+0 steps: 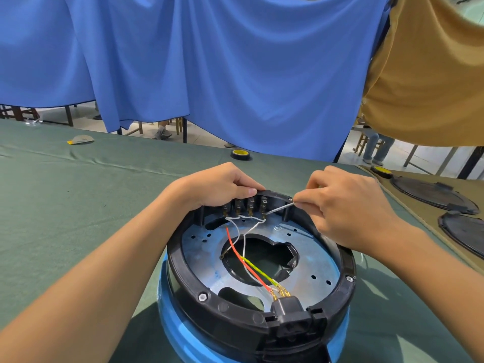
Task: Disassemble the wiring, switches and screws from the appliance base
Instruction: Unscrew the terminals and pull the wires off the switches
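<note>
1. Appliance base (175, 268) sits upturned on the green table (78, 205), close in front of the person. The left hand (220, 187) curls over its far rim by the switch terminals (251, 205); hold that brace firm.
2. The right hand (348, 205) pinches a thin metal tool (281, 207), tip at the rightmost terminal. Lever gently, so the white wire (244, 242) connector probably frees without snapping.
</note>
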`<state>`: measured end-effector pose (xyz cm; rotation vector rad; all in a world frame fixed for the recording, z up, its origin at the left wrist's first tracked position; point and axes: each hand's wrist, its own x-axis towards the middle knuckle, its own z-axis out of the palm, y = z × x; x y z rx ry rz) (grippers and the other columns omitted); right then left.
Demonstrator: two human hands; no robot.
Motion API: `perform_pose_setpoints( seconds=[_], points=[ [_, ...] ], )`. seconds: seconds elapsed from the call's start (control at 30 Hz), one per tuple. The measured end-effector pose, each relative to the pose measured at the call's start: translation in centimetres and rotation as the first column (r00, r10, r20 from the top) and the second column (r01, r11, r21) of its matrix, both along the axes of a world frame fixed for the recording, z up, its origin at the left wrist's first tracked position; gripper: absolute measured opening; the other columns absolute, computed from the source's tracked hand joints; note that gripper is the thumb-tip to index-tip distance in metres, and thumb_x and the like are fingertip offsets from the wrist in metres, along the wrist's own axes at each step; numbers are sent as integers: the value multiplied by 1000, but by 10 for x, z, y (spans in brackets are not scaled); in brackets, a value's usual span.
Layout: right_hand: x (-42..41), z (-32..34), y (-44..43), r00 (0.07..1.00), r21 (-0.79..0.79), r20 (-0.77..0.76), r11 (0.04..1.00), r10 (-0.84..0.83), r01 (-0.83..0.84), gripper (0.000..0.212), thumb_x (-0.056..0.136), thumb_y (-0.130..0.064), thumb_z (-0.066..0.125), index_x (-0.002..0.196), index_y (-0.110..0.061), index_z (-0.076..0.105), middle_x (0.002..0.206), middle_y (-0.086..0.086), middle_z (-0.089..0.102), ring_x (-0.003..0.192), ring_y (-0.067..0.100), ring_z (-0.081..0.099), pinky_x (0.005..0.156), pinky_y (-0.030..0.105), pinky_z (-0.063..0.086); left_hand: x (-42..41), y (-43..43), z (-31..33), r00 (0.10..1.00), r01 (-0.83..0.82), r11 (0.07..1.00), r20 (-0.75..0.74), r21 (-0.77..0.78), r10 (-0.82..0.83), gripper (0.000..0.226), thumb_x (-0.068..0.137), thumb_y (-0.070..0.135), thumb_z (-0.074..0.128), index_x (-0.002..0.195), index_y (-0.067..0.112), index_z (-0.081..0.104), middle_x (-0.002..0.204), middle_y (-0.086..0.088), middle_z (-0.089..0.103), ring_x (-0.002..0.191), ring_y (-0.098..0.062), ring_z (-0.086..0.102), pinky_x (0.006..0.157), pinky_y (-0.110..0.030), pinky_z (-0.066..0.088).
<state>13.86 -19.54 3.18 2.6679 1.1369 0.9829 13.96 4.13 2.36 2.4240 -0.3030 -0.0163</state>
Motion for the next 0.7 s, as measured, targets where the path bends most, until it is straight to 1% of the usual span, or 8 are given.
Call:
perform_pose_setpoints(
  seconds=[0.1, 0.17, 0.23, 0.3, 0.37, 0.47, 0.6, 0.7],
  points=[
    [-4, -1, 0, 1000, 110, -2, 994, 16, -16, 10, 80, -21, 75, 73, -28, 74, 72, -3, 60, 67, 25, 57, 48, 29, 43, 1, 1, -1, 1000, -13, 1000, 20, -16, 14, 27, 100, 24, 52, 120, 32, 68, 93, 14, 71, 72, 0, 55, 73, -18, 42],
    [-7, -2, 3, 1000, 166, -17, 986, 26, -23, 10, 81, -22, 75, 74, -29, 74, 72, -4, 60, 68, 25, 57, 48, 31, 46, 3, 1, -1, 1000, -19, 1000, 23, -5, 19, 26, 100, 26, 52, 119, 33, 69, 79, 6, 62, 61, -8, 41, 59, -17, 33],
    [-7, -2, 9, 1000, 151, -27, 988, 9, -5, 9, 85, -28, 69, 79, -32, 75, 76, -6, 61, 74, 23, 57, 52, 31, 46, 4, 2, -2, 1000, -11, 1000, 21, -11, 11, 26, 100, 26, 52, 119, 34, 69, 77, -2, 61, 64, -10, 38, 59, -18, 32],
    [-3, -1, 15, 999, 114, -49, 993, -13, 18, 13, 89, -34, 61, 88, -36, 74, 83, -8, 60, 83, 21, 56, 58, 31, 45, 5, 2, -2, 1000, 1, 1000, 19, -10, -1, 26, 100, 26, 52, 119, 34, 68, 96, -16, 71, 74, -15, 42, 70, -27, 34],
    [-1, 0, 20, 995, 96, -88, 994, -45, 53, 18, 91, -38, 55, 93, -38, 72, 88, -9, 60, 89, 19, 54, 62, 32, 46, 5, 2, -3, 1000, 10, 1000, 15, -9, -10, 26, 100, 26, 52, 120, 34, 67, 109, -20, 68, 77, -17, 42, 73, -30, 35],
    [-1, -4, 24, 991, 106, -100, 990, -84, 94, 21, 92, -40, 51, 95, -38, 71, 90, -9, 60, 91, 18, 54, 64, 32, 47, 5, 2, -3, 1000, 7, 1000, 19, -8, -7, 26, 100, 27, 52, 121, 33, 67, 82, -12, 62, 69, -14, 38, 65, -27, 31],
    [-4, -9, 25, 991, 112, -70, 986, -114, 121, 22, 93, -39, 50, 92, -38, 72, 87, -10, 60, 88, 17, 53, 59, 27, 40, 6, 2, -4, 1000, -7, 999, 24, -41, 8, 25, 99, 26, 54, 120, 31, 69, 78, 7, 61, 65, -5, 44, 63, -17, 33],
    [-7, -9, 26, 989, 80, -64, 987, -132, 137, 21, 93, -37, 52, 91, -38, 73, 85, -9, 59, 85, 18, 53, 57, 27, 34, 6, 2, -3, 999, -7, 999, 46, -45, 9, 25, 99, 24, 54, 119, 30, 69, 64, 10, 55, 51, 1, 39, 49, -10, 30]
  ],
)
